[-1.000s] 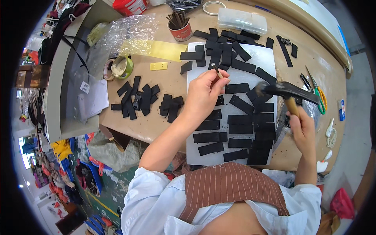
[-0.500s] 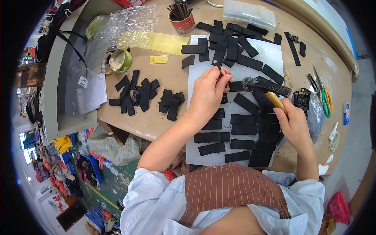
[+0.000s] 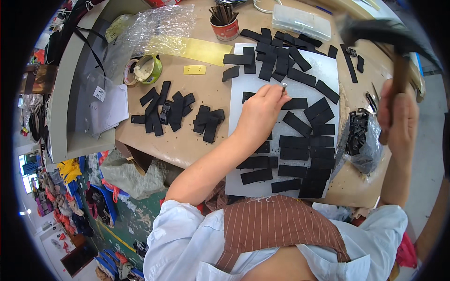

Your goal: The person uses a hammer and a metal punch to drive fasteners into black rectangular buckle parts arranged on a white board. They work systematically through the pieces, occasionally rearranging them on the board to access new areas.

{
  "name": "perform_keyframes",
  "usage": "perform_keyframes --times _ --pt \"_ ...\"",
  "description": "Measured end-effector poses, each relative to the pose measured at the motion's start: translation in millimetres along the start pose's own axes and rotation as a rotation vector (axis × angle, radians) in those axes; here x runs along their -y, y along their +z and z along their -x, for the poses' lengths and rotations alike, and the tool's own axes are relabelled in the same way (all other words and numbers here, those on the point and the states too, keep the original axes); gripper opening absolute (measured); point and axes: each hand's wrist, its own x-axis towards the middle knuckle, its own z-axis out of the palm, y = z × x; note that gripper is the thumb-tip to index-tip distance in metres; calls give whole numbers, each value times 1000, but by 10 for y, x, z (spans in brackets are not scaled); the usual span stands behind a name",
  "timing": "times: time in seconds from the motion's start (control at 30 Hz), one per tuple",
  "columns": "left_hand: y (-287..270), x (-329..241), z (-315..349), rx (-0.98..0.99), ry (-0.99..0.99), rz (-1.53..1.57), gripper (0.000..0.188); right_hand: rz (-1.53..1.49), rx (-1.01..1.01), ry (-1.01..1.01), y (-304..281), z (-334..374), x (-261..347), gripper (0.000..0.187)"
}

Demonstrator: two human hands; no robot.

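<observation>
My left hand [image 3: 261, 108] is closed around a slim metal hole punch [image 3: 284, 86], only its shiny top showing above the fingers. Beneath that hand lies a white board [image 3: 233, 124], spread with short black strap pieces [image 3: 294, 146], some bearing small holes. The punch's lower tip is hidden by the hand. Raised at the right, my right hand [image 3: 400, 117] grips the wooden handle of a hammer [image 3: 399, 75]. The dark hammer head is high above the table and somewhat blurred.
Loose strap pieces [image 3: 176, 110] lie at left near tape rolls [image 3: 149, 70] and a yellow sheet [image 3: 206, 50]. Behind the board stand a can of rods [image 3: 225, 32] and a clear plastic box [image 3: 300, 22]. A bag of black buckles [image 3: 358, 136] sits right of the board.
My right hand has swung the hammer up and to the right, away from the punch. The left hand has moved slightly right and lower, with the punch now more upright.
</observation>
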Motion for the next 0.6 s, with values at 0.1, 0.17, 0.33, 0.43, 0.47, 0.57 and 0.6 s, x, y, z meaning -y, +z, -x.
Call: perform_keyframes --times 0.1,0.17,0.33,0.43,0.47,0.57,0.6 --pt "-18 -50 45 67 -13 -22 15 518 323 -131 174 -113 198 26" --pt "9 -35 58 -1 -56 -54 16 537 317 -159 246 -143 202 27" --pt "28 98 40 72 -238 151 13 41 116 47 33 94 82 27" --pt "4 90 47 91 -214 136 14 114 97 98 -45 181 -58 29" --pt "0 80 46 89 -218 141 14 138 43 84 -44 202 -93 29" --pt "-19 51 50 84 -184 113 13 157 -28 -57 -315 124 -89 39" --pt "-22 30 29 90 -135 82 12 26 -135 -85 -348 92 40 39"
